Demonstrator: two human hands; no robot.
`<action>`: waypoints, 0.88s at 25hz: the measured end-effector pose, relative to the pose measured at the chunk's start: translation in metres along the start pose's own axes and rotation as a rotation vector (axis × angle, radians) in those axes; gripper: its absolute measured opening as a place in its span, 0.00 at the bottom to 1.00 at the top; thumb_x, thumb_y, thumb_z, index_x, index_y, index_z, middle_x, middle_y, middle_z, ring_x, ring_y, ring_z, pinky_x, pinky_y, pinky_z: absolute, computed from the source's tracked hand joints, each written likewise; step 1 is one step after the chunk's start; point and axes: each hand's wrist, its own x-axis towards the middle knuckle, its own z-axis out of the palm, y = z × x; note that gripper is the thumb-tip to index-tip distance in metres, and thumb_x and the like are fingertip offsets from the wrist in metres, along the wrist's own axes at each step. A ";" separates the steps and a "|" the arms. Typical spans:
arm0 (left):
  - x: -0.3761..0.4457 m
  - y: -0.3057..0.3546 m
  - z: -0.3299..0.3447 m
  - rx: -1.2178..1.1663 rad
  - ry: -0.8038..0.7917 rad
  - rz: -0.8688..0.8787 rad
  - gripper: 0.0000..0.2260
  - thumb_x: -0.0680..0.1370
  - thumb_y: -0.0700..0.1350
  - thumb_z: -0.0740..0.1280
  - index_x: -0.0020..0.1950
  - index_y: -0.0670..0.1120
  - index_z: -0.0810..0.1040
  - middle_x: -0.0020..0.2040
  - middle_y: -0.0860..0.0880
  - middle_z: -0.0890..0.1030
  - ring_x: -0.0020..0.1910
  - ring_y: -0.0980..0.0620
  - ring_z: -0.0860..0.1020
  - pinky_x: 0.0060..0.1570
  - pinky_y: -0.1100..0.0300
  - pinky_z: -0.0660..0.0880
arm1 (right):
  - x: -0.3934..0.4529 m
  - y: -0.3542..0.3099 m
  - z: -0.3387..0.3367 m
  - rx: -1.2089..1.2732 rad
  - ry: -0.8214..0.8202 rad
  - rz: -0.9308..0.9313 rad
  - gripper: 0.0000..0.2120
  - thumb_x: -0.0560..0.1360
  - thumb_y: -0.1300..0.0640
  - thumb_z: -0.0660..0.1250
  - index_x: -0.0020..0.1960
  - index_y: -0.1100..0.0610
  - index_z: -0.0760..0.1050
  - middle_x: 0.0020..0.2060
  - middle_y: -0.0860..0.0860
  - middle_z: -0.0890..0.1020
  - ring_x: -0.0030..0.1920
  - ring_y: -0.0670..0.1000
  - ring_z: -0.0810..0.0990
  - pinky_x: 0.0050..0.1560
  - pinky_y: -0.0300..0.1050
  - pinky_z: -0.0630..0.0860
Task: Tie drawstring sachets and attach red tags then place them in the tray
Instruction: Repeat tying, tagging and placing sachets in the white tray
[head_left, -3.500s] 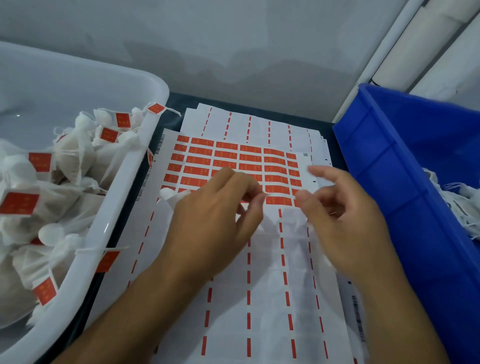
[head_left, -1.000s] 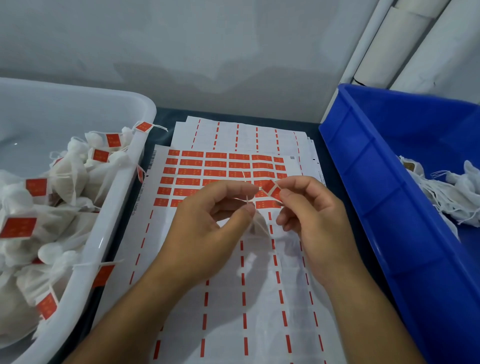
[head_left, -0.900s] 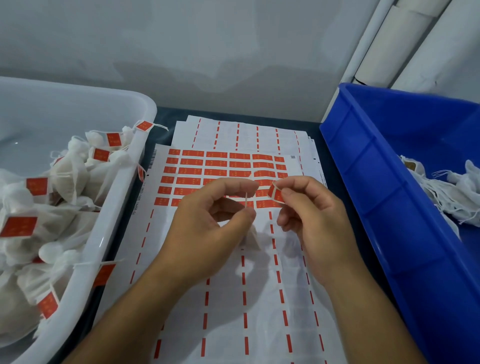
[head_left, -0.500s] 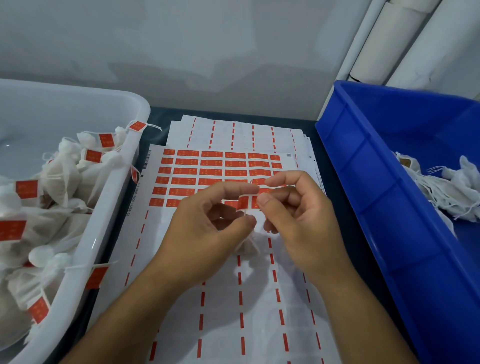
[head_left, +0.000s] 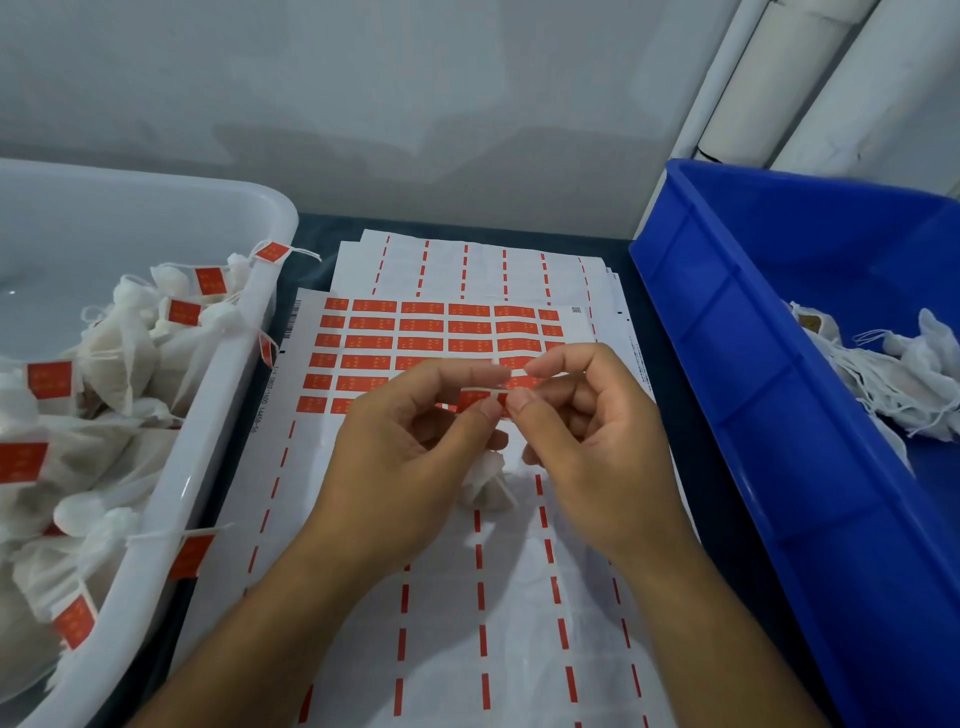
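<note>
Over the sheet of red tags (head_left: 415, 332), my left hand (head_left: 400, 457) and my right hand (head_left: 587, 441) meet fingertip to fingertip. Both pinch a small red tag (head_left: 475, 400) and the thin white drawstring at its top. A white sachet (head_left: 485, 483) hangs below and between the hands, touching the paper. The white tray (head_left: 208, 431) at the left holds several tied sachets with red tags (head_left: 49, 379).
A blue bin (head_left: 753, 395) at the right holds untagged white sachets (head_left: 893, 374). More backing sheets with red dashes (head_left: 467, 270) lie under and behind the tag sheet. A grey wall and white pipes stand behind.
My right hand peeled a tag off the sheet and brought it to the left hand's drawstring. Both hands have closed together on the tag. The sachet hangs lower between them.
</note>
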 end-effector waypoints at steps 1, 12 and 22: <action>0.000 0.000 0.000 -0.002 0.000 0.004 0.13 0.73 0.53 0.68 0.57 0.58 0.80 0.47 0.60 0.85 0.45 0.57 0.86 0.43 0.67 0.81 | 0.000 0.000 0.000 0.001 -0.006 0.011 0.09 0.78 0.53 0.73 0.56 0.46 0.76 0.46 0.44 0.86 0.47 0.51 0.86 0.44 0.46 0.86; -0.001 -0.002 0.001 0.021 -0.067 0.003 0.18 0.75 0.51 0.70 0.64 0.61 0.73 0.46 0.57 0.85 0.47 0.55 0.85 0.44 0.67 0.80 | 0.002 -0.006 -0.005 -0.018 -0.115 -0.021 0.01 0.78 0.52 0.71 0.49 0.46 0.80 0.45 0.40 0.83 0.50 0.46 0.84 0.48 0.41 0.84; -0.003 -0.008 0.007 0.174 -0.010 0.023 0.26 0.74 0.49 0.76 0.62 0.73 0.69 0.53 0.66 0.77 0.50 0.58 0.81 0.39 0.68 0.79 | 0.003 -0.006 -0.002 -0.014 0.080 0.085 0.09 0.77 0.42 0.67 0.51 0.45 0.81 0.46 0.39 0.85 0.50 0.43 0.84 0.51 0.36 0.82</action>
